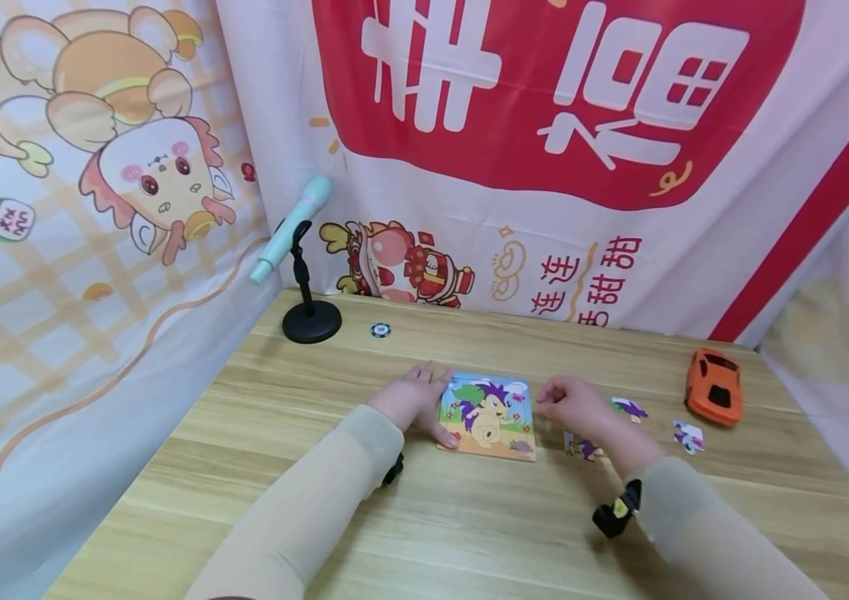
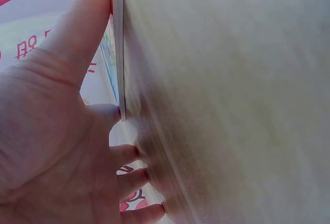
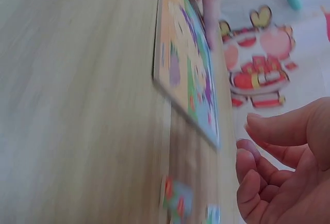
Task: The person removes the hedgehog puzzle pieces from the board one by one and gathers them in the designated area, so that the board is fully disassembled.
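Note:
A square jigsaw puzzle (image 1: 486, 421) with a purple-spined hedgehog picture lies on the table. My left hand (image 1: 418, 398) steadies its left side: the thumb (image 2: 85, 25) reaches over the near corner, and the index fingertip meets the edge. The other left fingers are spread, their tips on the tabletop. Just beyond the puzzle's right edge hovers my right hand (image 1: 574, 406), fingers loosely bent and nothing visible between thumb and fingertips (image 3: 246, 157). Loose puzzle pieces lie around it: one piece (image 1: 583, 447) below the hand, a purple-and-green piece (image 1: 630, 408) and another (image 1: 689, 437) farther right.
An orange toy car (image 1: 715, 387) stands at the table's right side. Toward the back left is a mint microphone (image 1: 292, 227) on a black stand (image 1: 312, 322), with a small round chip (image 1: 381, 330) beside it. Printed cloth (image 1: 461, 192) hangs behind the wooden table (image 1: 484, 533).

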